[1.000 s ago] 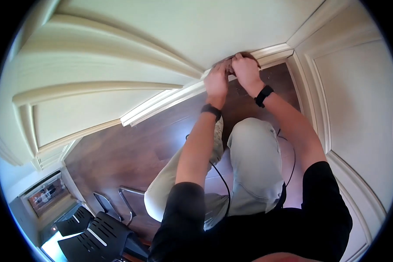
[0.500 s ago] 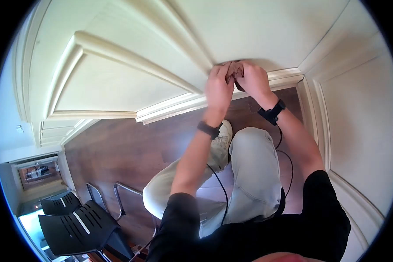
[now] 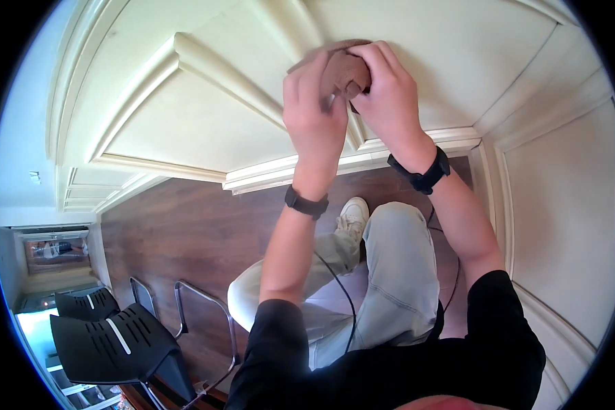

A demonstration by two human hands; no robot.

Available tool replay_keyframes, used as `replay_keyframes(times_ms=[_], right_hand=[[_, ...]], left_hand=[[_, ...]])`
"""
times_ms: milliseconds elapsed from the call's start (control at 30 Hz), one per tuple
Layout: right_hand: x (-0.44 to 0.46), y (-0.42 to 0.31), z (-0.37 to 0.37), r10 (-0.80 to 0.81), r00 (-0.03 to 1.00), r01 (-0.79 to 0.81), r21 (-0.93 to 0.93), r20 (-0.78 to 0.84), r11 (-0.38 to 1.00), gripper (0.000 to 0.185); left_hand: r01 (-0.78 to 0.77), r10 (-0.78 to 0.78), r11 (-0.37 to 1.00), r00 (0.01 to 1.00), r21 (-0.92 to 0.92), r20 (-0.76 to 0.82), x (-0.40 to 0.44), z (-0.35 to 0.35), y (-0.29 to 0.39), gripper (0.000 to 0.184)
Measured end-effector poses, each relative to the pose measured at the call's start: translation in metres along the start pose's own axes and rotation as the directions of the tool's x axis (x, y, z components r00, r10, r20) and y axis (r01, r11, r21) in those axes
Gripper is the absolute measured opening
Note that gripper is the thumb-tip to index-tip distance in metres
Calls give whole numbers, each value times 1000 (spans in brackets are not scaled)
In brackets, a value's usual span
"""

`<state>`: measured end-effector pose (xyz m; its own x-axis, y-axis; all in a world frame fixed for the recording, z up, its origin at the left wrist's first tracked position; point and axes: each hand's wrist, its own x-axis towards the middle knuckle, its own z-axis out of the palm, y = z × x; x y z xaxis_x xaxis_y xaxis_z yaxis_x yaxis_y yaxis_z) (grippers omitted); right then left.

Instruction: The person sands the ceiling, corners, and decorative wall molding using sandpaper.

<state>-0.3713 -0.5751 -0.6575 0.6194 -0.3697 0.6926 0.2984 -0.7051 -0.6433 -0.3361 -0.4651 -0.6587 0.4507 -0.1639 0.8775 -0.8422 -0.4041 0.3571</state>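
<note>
A brown cloth (image 3: 346, 72) is bunched between my two hands, in front of the cream panelled wall (image 3: 451, 75). My left hand (image 3: 313, 102) closes on its left side, fingers curled over the fabric. On the other side, my right hand (image 3: 389, 89) grips it with bent fingers, thumb near the folded middle. A flap of the cloth spreads out behind the fingers. Whether it touches the wall cannot be made out. Both wrists carry dark bands.
Raised moulding runs across the wall, with a skirting ledge (image 3: 280, 176) at its foot. Another panelled surface (image 3: 560, 184) stands close on the right. Black chairs (image 3: 113, 345) with metal legs are at lower left on the wooden floor (image 3: 191, 225). A thin black cable (image 3: 342, 287) hangs by my legs.
Both hands have risen from near the skirting, up the wall and slightly left, carrying the cloth. More of the cloth shows now, and my hands are further apart.
</note>
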Motion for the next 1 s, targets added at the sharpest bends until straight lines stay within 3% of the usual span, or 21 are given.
replay_keyframes(times_ms=[333,400,500,633,733,1000], right_hand=[[-25,16,1,85,990,-77,-71,113,994,38],[-8,1,-9,44,994,-46,17,100,999,38],[32,-32,-25,-75,997,75,57,-3,996,37],[52,-45,-28,-79,996,81,68,-35,994,38],[43,-37,-20,-34,999,35,18,-40,999,40],[36,-34,-13,-32,997,31,-11,-71,999,46]], left_hand=[[109,-103,993,988,-41,115,-32,6,-9,45],[147,-141,988,981,-35,135,-18,-3,-4,43],[36,-36,998,999,-46,5,35,-13,17,40],[-36,35,999,997,-9,-67,61,-15,25,41],[-16,15,1000,1000,15,27,54,-17,22,42],[-31,32,999,998,-14,58,61,-26,28,44]])
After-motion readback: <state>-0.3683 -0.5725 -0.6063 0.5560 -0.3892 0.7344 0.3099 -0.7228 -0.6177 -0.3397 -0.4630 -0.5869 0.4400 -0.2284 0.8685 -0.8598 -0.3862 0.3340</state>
